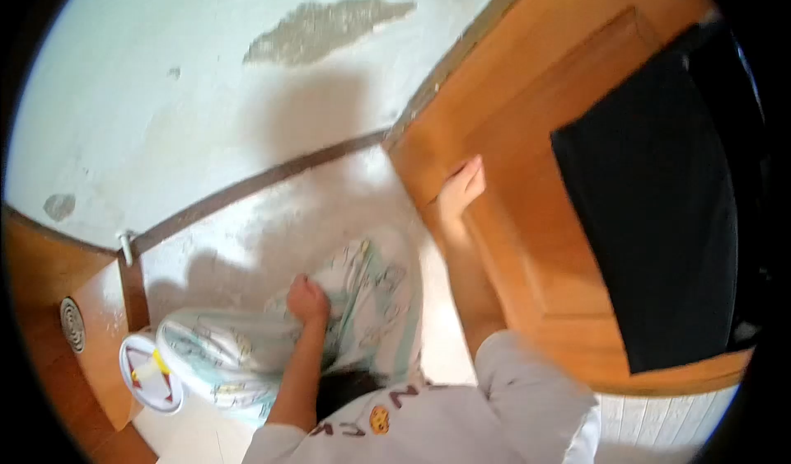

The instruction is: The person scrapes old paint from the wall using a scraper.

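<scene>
My left hand (309, 299) is curled into a fist above my patterned trousers (375, 299), and nothing sticks out of it. Stretched forward, my right hand (463, 190) is beside the lower part of a wooden door (527, 208). Its fingers are bent and pressed together; whether they touch the door or hold something small, I cannot make out. A black cloth (651, 208) hangs over the door's right side.
A pale wall (198, 126) with peeled patches meets the floor (239, 233) along a dark skirting strip (272, 171). At lower left are a white bucket (175, 398) with something yellow in it, a round drain cover (72, 325) and a white pipe stub (125, 246).
</scene>
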Available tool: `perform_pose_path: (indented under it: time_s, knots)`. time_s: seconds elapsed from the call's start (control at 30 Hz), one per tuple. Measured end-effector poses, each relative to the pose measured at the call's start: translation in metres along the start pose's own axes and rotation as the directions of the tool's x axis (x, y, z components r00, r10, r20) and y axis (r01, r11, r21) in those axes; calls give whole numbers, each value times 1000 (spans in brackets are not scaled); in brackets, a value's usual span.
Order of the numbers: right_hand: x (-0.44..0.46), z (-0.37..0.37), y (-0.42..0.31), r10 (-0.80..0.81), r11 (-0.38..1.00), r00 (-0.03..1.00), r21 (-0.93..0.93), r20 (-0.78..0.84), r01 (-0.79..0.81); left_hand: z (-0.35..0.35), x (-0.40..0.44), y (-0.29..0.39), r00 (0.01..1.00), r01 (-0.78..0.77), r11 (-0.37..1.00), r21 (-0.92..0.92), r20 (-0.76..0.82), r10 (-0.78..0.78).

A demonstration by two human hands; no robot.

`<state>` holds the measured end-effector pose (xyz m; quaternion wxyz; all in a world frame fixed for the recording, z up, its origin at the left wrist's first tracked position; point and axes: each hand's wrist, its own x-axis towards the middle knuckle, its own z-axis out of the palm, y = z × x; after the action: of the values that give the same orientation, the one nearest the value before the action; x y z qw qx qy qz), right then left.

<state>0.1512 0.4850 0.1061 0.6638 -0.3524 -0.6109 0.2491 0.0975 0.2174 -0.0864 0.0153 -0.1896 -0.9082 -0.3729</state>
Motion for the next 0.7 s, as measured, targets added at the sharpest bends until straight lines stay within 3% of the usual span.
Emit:
perform_pose_path:
  time_s: [0.1,0.17,0.27,0.4,0.47,0.6,0.67,0.7]
  knots:
    - [14,-39,-2,-263,948,958,-155,112,278,-13,2,9,990,33,999,19,137,-35]
    - [18,-59,-22,-156,978,973,-111,169,176,-19,4,14,989,51,999,-15,140,-48]
    - [15,-85,-46,-142,978,963,-116,227,172,-22,1,13,995,5,998,-68,100,2]
    - [2,-114,-48,-36,974,977,-214,209,81,-34,-9,11,997,-78,979,-186,-21,76]
    - [-6,-127,-42,-5,954,980,-292,201,65,-40,-7,6,998,-55,955,-290,-9,54]
    - [-11,-144,-13,329,933,942,-176,60,-315,-52,1,-3,989,110,917,-385,139,-60]
    - [-16,-153,8,461,877,887,-137,-35,-461,-52,2,-10,985,116,908,-403,164,-53]
    - [-22,-158,17,393,894,919,-217,-41,-392,-50,3,-10,984,117,901,-418,172,-48]
